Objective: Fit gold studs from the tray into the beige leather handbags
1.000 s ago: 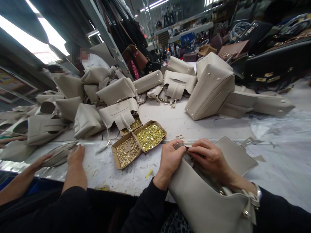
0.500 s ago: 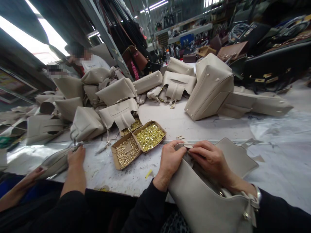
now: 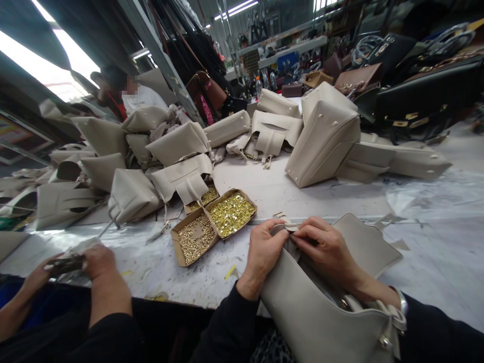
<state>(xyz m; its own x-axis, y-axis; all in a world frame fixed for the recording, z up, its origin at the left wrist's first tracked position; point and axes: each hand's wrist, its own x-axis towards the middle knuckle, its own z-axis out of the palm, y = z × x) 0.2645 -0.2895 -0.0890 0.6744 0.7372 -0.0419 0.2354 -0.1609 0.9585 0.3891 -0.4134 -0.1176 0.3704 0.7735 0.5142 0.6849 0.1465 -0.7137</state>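
Note:
A beige handbag [image 3: 317, 312] leans against the table's front edge, its mouth partly open and its flap [image 3: 363, 244] lying out to the right. My left hand [image 3: 263, 252] is closed on the bag's upper corner, thumb on top. Beside it, my right hand [image 3: 327, 249] pinches a small leather strap [image 3: 291, 227] at that same corner, its wrist over the bag's opening. A metal buckle [image 3: 280, 216] shows just beyond the fingertips. What lies between the fingers is partly hidden.
Cardboard trays of gold studs [image 3: 194, 237] and flat gold pieces [image 3: 231, 214] sit left of my hands. Beige handbags [image 3: 325, 138] are piled along the table's back. At far left, a co-worker's hands [image 3: 100, 259] hold a beige piece. Dark bags [image 3: 419, 103] stand back right.
My hands stay at the bag's corner with barely any movement. At the left, the co-worker's hands have drawn their beige piece lower and nearer the table edge.

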